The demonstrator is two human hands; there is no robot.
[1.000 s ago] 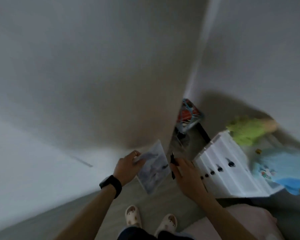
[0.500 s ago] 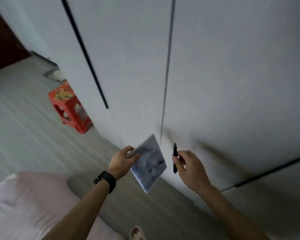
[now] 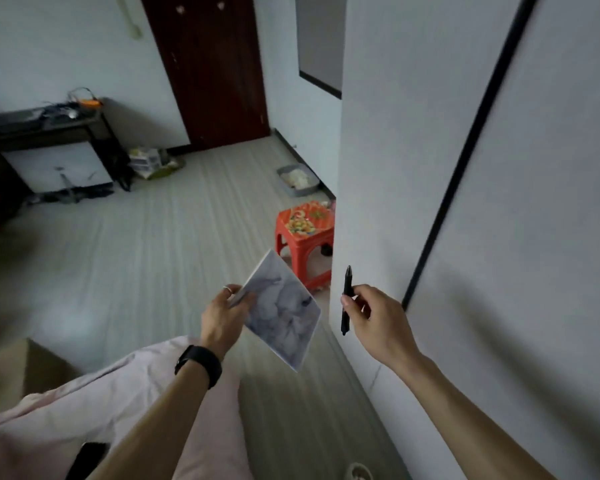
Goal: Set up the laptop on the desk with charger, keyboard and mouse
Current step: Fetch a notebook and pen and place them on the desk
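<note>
Standing far left against the wall, the dark desk carries tangled cables and a flat grey item too blurred to identify. Pink quilted bedding fills the lower left. Small clear plastic drawers sit on the striped floor near the dark wooden door; their contents are unclear. The left hand pinches a thin, marble-patterned notebook by one corner, thumb on top, the cover tilted. A shallow grey tray holds white lumpy material beside a glossy red plastic stool. The right hand has curled fingers gripping a slim black pen, upright, near the smooth white wardrobe.
</note>
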